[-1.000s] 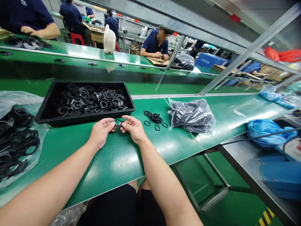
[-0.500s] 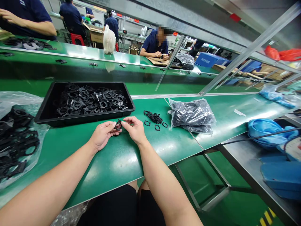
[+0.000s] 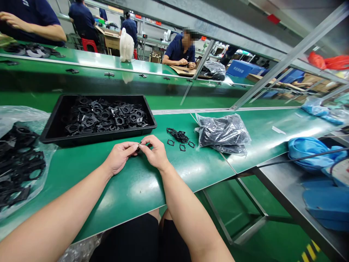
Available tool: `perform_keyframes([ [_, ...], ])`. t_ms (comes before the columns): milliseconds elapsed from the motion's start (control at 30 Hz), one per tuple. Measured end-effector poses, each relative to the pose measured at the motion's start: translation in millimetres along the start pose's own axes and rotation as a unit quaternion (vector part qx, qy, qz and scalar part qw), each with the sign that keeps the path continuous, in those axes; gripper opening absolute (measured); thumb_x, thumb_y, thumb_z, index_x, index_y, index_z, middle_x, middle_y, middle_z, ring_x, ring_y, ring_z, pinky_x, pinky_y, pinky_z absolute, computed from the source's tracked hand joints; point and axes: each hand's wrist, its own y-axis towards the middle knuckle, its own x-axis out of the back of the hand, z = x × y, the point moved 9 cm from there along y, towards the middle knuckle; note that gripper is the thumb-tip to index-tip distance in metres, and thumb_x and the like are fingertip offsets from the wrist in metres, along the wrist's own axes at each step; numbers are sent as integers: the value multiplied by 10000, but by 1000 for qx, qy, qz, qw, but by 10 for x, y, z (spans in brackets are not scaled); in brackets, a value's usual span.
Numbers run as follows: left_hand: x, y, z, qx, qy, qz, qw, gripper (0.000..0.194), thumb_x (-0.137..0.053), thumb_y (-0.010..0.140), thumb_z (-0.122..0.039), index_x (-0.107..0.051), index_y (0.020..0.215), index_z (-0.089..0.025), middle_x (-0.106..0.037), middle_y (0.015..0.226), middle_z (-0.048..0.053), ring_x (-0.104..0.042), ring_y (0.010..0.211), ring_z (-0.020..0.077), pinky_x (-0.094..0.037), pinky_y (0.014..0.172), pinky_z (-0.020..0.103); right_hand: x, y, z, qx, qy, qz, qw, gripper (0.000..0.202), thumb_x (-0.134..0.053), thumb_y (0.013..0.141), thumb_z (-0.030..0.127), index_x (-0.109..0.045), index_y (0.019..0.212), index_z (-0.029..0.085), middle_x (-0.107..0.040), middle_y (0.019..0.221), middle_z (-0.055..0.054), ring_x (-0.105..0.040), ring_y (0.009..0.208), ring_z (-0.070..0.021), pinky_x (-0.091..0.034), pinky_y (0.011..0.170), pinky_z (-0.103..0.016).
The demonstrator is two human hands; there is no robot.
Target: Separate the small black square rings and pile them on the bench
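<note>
Fingertips of my left hand (image 3: 119, 157) and my right hand (image 3: 156, 153) meet above the green worktop (image 3: 131, 193). Both hands pinch a small black ring-shaped part (image 3: 140, 146), mostly hidden behind the thumbs and fingers. Just beyond my hands stands a black tray (image 3: 98, 139) heaped with black flat frames with round holes (image 3: 105, 115). Right of my right hand lies a small pile of thin black rings (image 3: 180, 137), with a few loose ones beside it. A transparent bag (image 3: 222, 133) packed with dark parts rests further right.
At the left an open plastic bag (image 3: 16, 160) holds black frames. Beyond the tray runs a green conveyor belt (image 3: 92, 82) carrying spaced black parts. A metal post (image 3: 269, 80) slants over the bench. Co-workers (image 3: 180, 51) sit across. Blue plastic (image 3: 311, 153) lies on a side table.
My fingers have closed together over the black part. Its ring opening showed between my hands before and is now mostly covered. Both forearms have barely moved.
</note>
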Motion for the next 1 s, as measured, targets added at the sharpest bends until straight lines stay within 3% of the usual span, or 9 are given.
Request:
perform_keyframes([
  [133, -53, -10, 28, 21, 1, 27, 999, 258, -787, 653, -316, -730, 825, -132, -699, 809, 56, -589, 725, 129, -467, 705, 263, -26, -33, -219, -107, 83, -22, 991, 203, -647, 763, 365, -546, 784, 190, -565, 709, 22, -543, 588, -102, -469, 555, -239],
  [200, -67, -16, 46, 36, -39, 31, 998, 278, -786, 657, -304, -717, 869, -138, -703, 850, 65, -621, 771, 148, -488, 738, 283, -6, -35, -278, -129, 116, -49, 984, 238, -642, 760, 393, -556, 854, 192, -583, 771, 11, -551, 603, -101, -481, 552, -236],
  [300, -63, -12, 54, 41, -97, 27, 994, 318, -774, 673, -260, -695, 968, -172, -705, 930, 65, -646, 868, 170, -508, 814, 318, 61, -22, -274, -123, 110, -81, 983, 241, -663, 741, 366, -579, 889, 195, -598, 848, -15, -568, 677, -115, -489, 577, -237],
  [600, -49, 18, 42, 12, -115, 30, 993, 232, -722, 726, -208, -708, 954, -170, -696, 997, 61, -633, 935, 163, -500, 908, 341, 33, -16, -118, -52, -25, -43, 997, 132, -680, 757, 323, -623, 765, 204, -619, 795, -9, -585, 725, -133, -476, 635, -251],
  [833, -46, 6, 34, 12, -115, 28, 993, 230, -727, 724, -210, -715, 951, -170, -704, 979, 57, -636, 936, 159, -497, 920, 333, 64, 1, -75, -25, -38, -54, 997, 78, -680, 761, 266, -647, 725, 205, -637, 763, -5, -584, 715, -133, -476, 712, -271],
  [1000, -44, 6, 29, 15, -112, 27, 993, 246, -742, 708, -221, -715, 946, -164, -706, 966, 61, -636, 919, 161, -507, 891, 326, 35, -2, -119, -55, -15, -44, 997, 94, -680, 751, 289, -648, 719, 206, -639, 782, -12, -584, 737, -140, -488, 727, -278],
])
